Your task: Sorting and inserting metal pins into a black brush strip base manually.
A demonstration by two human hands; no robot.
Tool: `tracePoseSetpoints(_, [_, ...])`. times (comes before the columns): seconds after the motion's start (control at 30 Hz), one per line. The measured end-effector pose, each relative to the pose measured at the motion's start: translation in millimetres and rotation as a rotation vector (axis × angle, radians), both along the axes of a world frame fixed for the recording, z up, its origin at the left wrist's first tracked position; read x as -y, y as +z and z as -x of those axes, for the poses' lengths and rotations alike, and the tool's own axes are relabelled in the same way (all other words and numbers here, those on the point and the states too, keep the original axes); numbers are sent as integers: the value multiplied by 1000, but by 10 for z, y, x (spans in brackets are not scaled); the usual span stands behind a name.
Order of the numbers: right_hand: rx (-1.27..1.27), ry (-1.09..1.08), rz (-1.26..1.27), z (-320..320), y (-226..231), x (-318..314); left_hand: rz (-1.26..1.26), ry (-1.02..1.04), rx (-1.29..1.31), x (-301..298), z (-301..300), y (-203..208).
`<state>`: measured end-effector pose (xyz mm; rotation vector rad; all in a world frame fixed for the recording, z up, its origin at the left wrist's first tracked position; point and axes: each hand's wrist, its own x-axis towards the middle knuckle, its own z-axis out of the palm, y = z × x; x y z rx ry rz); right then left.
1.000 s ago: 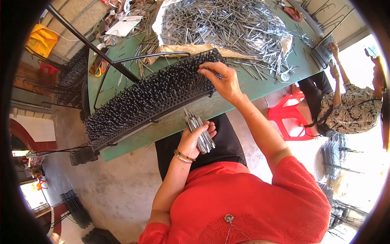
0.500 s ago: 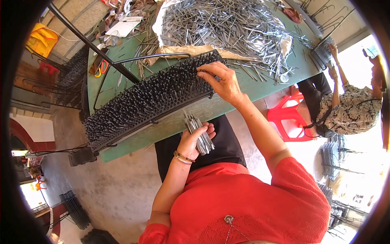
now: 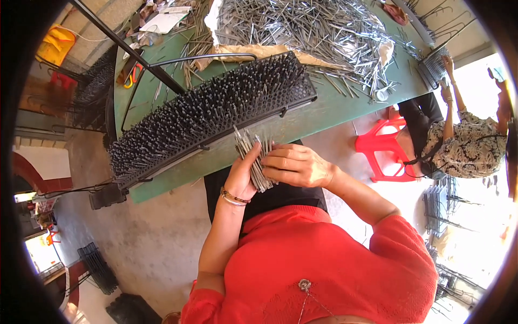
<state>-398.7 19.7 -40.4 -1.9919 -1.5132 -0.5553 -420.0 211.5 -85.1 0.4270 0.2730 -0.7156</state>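
My left hand (image 3: 242,175) is closed round a bundle of thin grey metal rods (image 3: 258,171), held upright at a tilt over my lap. Against the right side of the bundle, my right hand (image 3: 295,164) has its fingers curled in onto the rods; its fingertips are partly hidden. Just beyond both hands is a long black perforated rack (image 3: 216,108), slanting across the table edge and densely filled with upright rods. Bare holes show at its right end and along its near side.
A heap of loose rods (image 3: 302,32) lies on a sheet on the green table (image 3: 324,116). Orange-handled scissors (image 3: 133,75) lie at left. A black metal bar (image 3: 129,51) crosses the rack. At right, another person (image 3: 464,140) works by a red stool (image 3: 380,156).
My right hand has come back from the rack's right end to the bundle in my left hand. The left hand has shifted slightly up and left with its rods.
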Motion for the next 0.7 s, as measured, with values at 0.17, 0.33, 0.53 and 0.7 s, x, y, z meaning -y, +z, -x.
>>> tracePoseSetpoints(0.17, [-351, -67, -97, 78, -99, 100, -282, 85, 40, 92, 25, 17])
tracePoseSetpoints(0.33, [-1019, -596, -312, -95, -111, 53, -363, 16, 95, 137, 50, 80])
tracePoseSetpoints(0.53, [-1588, -378, -465, -176, -228, -33, -345, 6, 149, 208, 90, 116])
tracePoseSetpoints(0.7, [-1530, -402, -377, -222, -260, -20, -405, 77, 120, 295, 87, 49])
